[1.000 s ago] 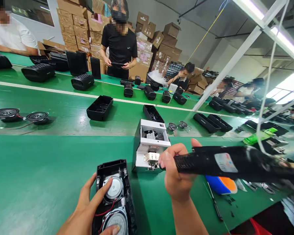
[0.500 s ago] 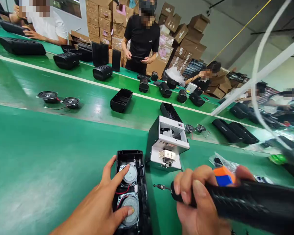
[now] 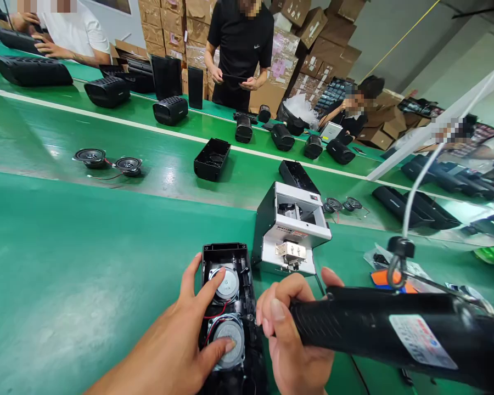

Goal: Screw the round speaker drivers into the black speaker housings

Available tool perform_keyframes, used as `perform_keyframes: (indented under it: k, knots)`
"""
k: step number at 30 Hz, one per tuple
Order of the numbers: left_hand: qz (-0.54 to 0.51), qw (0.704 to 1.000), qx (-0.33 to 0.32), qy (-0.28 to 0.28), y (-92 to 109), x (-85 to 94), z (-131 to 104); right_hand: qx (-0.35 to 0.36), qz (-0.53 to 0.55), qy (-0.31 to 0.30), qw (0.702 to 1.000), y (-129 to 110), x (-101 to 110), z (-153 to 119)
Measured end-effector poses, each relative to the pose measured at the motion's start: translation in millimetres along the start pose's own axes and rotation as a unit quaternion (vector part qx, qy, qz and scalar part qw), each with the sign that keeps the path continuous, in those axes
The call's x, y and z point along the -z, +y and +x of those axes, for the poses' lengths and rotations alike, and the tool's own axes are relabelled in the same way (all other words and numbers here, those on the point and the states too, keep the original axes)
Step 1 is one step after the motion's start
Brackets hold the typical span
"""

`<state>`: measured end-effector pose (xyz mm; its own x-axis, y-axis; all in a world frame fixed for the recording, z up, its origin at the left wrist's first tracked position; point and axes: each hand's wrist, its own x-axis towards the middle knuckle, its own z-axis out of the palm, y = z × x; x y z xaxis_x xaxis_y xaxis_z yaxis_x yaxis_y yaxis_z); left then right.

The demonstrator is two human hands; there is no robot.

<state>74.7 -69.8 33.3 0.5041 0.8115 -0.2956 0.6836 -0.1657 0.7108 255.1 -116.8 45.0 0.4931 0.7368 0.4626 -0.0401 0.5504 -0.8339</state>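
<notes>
An open black speaker housing (image 3: 230,258) lies on the green bench in front of me, with two round silver-backed drivers (image 3: 226,282) inside it joined by red and black wires. My left hand (image 3: 177,340) rests flat on the housing, a finger on each driver. My right hand (image 3: 290,334) grips a black electric screwdriver (image 3: 387,334), whose front end sits at the housing's right edge; its bit is hidden behind my fingers. A white cable rises from the tool's rear hook (image 3: 397,260).
A white-and-black screw feeder box (image 3: 292,227) stands just behind the housing. On the conveyor belt (image 3: 107,137) lie loose driver pairs (image 3: 107,162), empty black shells (image 3: 212,159) and finished speakers. Several people work along the far side before stacked cartons. An orange-blue object (image 3: 385,278) lies at right.
My right hand brought the screwdriver from the feeder box down and left to the housing's right edge. My left hand stays on the drivers. The view shifted slightly.
</notes>
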Motion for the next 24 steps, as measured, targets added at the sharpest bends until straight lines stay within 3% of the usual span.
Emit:
perform_keyframes:
  k: [8, 17, 24]
  knots:
    - [-0.013, 0.998, -0.023, 0.064, -5.5, -8.5, -4.8, -0.049, 0.028, -0.015, 0.998, 9.6, 3.2, 2.4]
    - [-0.014, 0.998, -0.02, 0.058, 4.5, -0.8, -4.6, -0.182, 0.088, -0.121, 0.972, 21.1, -3.3, 53.3]
    - [-0.015, 0.997, -0.032, 0.067, -3.7, -5.5, -3.1, -0.131, 0.104, -0.203, 0.965, 25.3, 8.6, 36.7]
